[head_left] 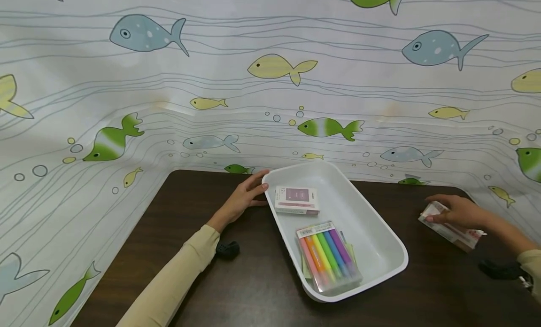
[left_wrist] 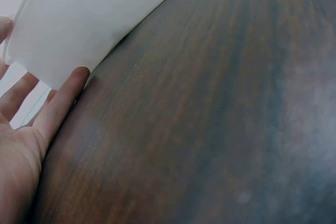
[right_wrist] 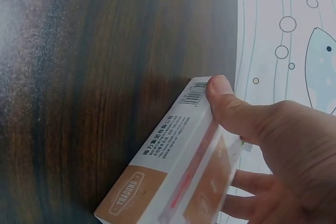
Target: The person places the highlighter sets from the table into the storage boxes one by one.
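A white plastic tray [head_left: 372,242] stands at an angle on the table. My left hand [head_left: 245,193] touches its far left corner, the fingers nearly straight; in the left wrist view, fingers [left_wrist: 65,95] lie against the tray's outer wall. At the right, my right hand [head_left: 458,212] grips a small white and brown cardboard box [head_left: 450,230] between thumb and fingers. The right wrist view shows this box [right_wrist: 173,145] with a barcode and printed text on its side. Inside the tray lie a white and mauve box [head_left: 297,200] and a clear pack of rainbow-coloured markers [head_left: 327,254].
Greenish paper items [head_left: 351,254] show partly from under the marker pack. The dark wooden table [head_left: 245,280] meets a fish-print curtain [head_left: 270,101] at the back and sides. Dark straps or devices sit at both wrists.
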`<action>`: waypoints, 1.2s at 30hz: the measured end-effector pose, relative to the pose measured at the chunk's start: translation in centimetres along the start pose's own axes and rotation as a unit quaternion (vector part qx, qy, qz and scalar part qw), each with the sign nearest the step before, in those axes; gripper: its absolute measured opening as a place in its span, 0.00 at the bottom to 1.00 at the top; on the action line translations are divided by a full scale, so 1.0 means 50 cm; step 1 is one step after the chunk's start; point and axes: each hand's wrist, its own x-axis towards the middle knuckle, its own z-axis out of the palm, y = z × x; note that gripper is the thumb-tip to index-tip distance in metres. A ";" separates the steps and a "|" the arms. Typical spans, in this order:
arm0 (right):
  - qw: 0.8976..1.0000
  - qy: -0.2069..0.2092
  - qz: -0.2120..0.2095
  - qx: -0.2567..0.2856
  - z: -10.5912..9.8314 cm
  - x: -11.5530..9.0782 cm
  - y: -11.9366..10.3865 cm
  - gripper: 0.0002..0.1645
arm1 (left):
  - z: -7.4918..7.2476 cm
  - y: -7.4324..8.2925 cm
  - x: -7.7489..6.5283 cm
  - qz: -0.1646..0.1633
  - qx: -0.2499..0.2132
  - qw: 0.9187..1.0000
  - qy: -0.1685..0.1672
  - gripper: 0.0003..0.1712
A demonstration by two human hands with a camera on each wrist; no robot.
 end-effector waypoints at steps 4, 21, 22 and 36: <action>1.000 0.015 0.007 0.000 0.000 -0.003 -0.008 0.45 | 0.000 -0.003 0.000 0.001 0.001 1.000 0.001 0.33; 0.998 0.031 0.046 0.020 0.002 -0.017 -0.001 0.40 | 0.001 -0.003 -0.002 0.005 0.003 1.000 0.003 0.33; 0.998 0.031 0.049 0.026 0.001 -0.019 0.000 0.40 | 0.001 -0.003 -0.002 0.005 0.004 1.000 0.004 0.33; 0.996 0.011 0.061 0.062 -0.010 -0.038 0.008 0.33 | 0.003 0.001 -0.002 -0.002 0.002 1.000 0.004 0.32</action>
